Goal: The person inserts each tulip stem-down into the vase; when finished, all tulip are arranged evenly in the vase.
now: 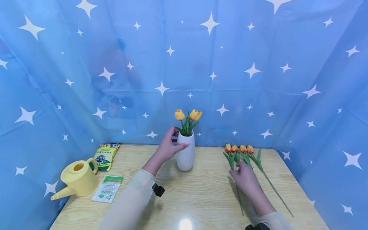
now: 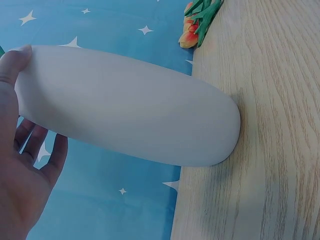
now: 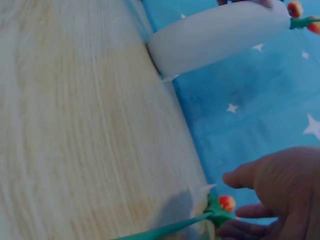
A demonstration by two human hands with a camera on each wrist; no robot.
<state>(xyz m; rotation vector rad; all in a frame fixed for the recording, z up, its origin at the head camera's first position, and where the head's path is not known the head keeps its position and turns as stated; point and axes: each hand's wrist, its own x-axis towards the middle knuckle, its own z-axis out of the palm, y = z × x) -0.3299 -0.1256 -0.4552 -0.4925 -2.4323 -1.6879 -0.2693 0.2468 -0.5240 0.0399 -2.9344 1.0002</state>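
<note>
Left hand (image 1: 169, 148): curled round white vase (image 1: 185, 158), near rim
Right hand (image 1: 248, 179): thumb and fingers parted, gripping nothing, at loose tulips (image 1: 243, 149)

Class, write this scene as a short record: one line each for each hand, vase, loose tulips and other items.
Left hand: holds the white vase near its top
Right hand: over the loose tulips; contact unclear
Vase: upright on the table, two tulips in it
Loose tulips: four heads visible, lying right of the vase
Other items: yellow watering can, yellow packet, green-and-white packet, at left
</note>
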